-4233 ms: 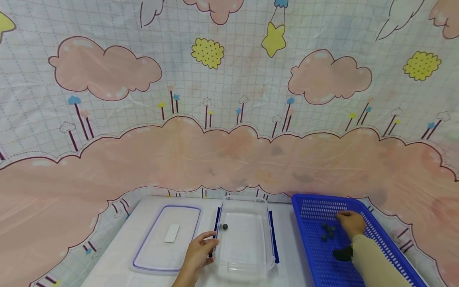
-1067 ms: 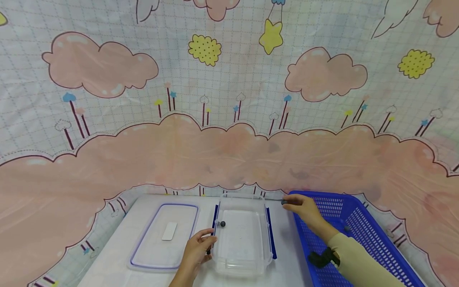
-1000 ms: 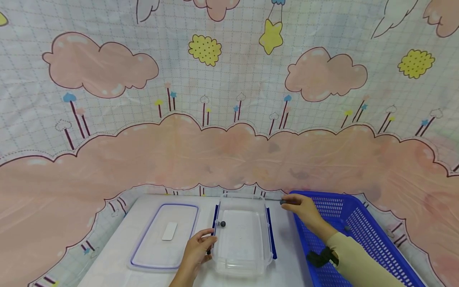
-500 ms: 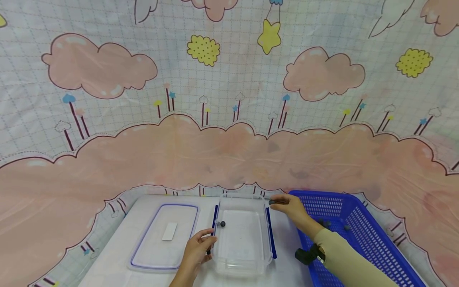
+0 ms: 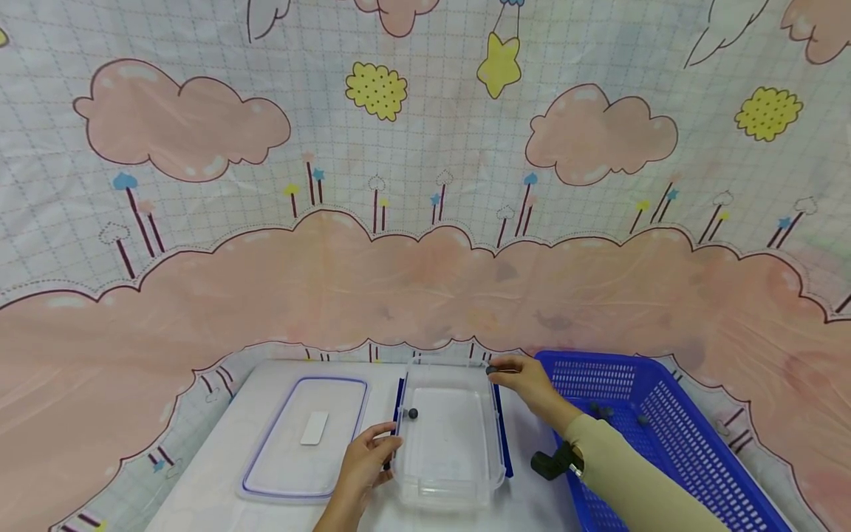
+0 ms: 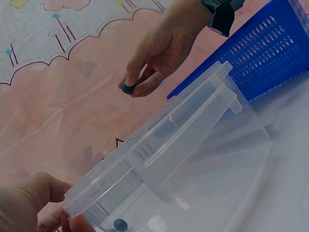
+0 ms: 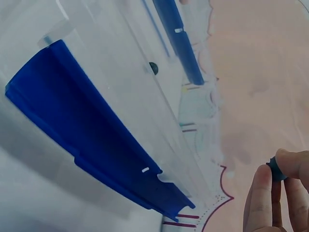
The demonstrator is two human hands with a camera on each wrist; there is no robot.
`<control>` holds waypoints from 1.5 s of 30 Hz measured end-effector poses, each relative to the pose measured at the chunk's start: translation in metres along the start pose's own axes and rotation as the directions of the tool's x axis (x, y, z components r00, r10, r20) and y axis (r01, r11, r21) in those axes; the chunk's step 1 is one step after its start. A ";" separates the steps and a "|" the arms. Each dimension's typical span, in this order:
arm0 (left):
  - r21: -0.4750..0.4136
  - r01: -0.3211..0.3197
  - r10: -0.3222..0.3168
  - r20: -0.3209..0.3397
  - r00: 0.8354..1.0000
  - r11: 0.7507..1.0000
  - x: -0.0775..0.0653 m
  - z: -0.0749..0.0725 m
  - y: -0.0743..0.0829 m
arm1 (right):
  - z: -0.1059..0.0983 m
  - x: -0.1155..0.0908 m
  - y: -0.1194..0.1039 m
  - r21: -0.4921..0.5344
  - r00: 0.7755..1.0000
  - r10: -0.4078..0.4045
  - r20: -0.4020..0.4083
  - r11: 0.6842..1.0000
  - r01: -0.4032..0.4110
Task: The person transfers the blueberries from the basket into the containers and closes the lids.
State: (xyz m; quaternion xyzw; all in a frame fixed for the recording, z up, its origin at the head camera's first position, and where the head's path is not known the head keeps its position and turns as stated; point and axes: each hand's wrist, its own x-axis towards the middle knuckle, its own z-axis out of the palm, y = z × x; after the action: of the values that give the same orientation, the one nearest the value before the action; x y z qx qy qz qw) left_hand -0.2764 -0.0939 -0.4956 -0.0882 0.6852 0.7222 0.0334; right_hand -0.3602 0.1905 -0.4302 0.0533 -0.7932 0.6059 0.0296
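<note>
My right hand (image 5: 528, 383) pinches a blueberry (image 7: 277, 170) between thumb and fingertips, at the far right corner of a clear plastic box (image 5: 447, 489). In the left wrist view, this berry (image 6: 127, 89) is raised above the rim. The box stands without its lid, blue side flaps (image 7: 91, 130) folded down. Inside, against the left wall, lies another blueberry (image 5: 413, 414). With thumb and fingers, my left hand (image 5: 361, 464) grips the box's left rim. Several blueberries (image 5: 601, 411) lie in a blue perforated basket (image 5: 572, 443) to the right.
A clear lid (image 5: 286, 465) with a blue-violet seal lies flat left of the box, a white rectangle (image 5: 315, 428) on it. Behind the white table (image 5: 213, 473) hangs a printed cloth (image 5: 425, 288). A dark band (image 5: 555, 462) sits on the right wrist.
My right hand has picked a blueberry from the basket, lifted it over the basket's edge and carried it left to the box. The left hand keeps its grip on the box.
</note>
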 end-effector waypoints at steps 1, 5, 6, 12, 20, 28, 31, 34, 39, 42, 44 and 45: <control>0.000 0.001 -0.001 -0.001 1.000 1.000 0.001 0.000 0.000 | 0.001 0.001 0.000 -0.001 1.000 -0.001 -0.001 1.000 0.001; 0.011 0.001 -0.001 -0.004 1.000 1.000 0.004 -0.001 -0.001 | 0.005 0.006 0.002 0.021 1.000 0.024 -0.005 0.999 -0.024; 0.014 0.001 -0.001 -0.005 1.000 1.000 0.004 -0.001 -0.001 | 0.006 0.007 0.003 0.026 0.999 0.031 -0.008 0.999 -0.031; 0.009 0.000 0.000 -0.008 1.000 1.000 0.003 0.000 0.000 | 0.008 0.011 0.009 0.038 0.999 0.034 -0.027 0.999 -0.033; -0.004 -0.004 0.004 -0.017 1.000 1.000 0.000 0.002 0.000 | 0.016 0.015 0.016 -0.110 0.998 0.028 -0.059 0.993 -0.035; 0.001 -0.008 0.008 -0.020 1.000 1.000 0.002 0.002 -0.002 | 0.028 0.018 0.012 -0.126 0.999 0.036 -0.020 0.991 -0.038; 0.000 -0.010 0.010 -0.015 1.000 1.000 0.003 0.002 -0.002 | 0.033 0.022 0.012 -0.116 1.000 0.014 -0.014 0.993 -0.016; -0.006 -0.009 0.009 -0.012 1.000 1.000 0.003 0.001 -0.002 | 0.039 0.024 0.010 -0.117 1.000 -0.001 -0.011 0.993 -0.001; -0.001 -0.004 0.004 -0.025 1.000 1.000 0.003 0.001 -0.003 | 0.049 0.029 0.007 -0.122 1.000 0.024 0.006 0.992 -0.024; 0.013 0.001 0.000 -0.040 0.999 1.000 0.003 0.002 -0.003 | 0.054 0.032 0.006 -0.127 0.999 0.037 0.012 0.991 -0.035; 0.018 0.004 -0.003 -0.049 0.999 1.000 0.003 0.003 -0.003 | 0.058 0.033 0.005 -0.135 0.999 0.048 0.015 0.990 -0.046; 0.019 0.005 -0.004 -0.051 0.999 1.000 0.003 0.003 -0.003 | 0.059 0.034 0.005 -0.140 0.999 0.050 0.016 0.989 -0.048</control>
State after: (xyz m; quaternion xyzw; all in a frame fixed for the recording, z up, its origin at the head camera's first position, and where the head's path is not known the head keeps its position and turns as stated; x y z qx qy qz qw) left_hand -0.2788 -0.0911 -0.4991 -0.1076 0.6925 0.7131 0.0184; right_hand -0.3936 0.1330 -0.4471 0.0374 -0.8348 0.5491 0.0107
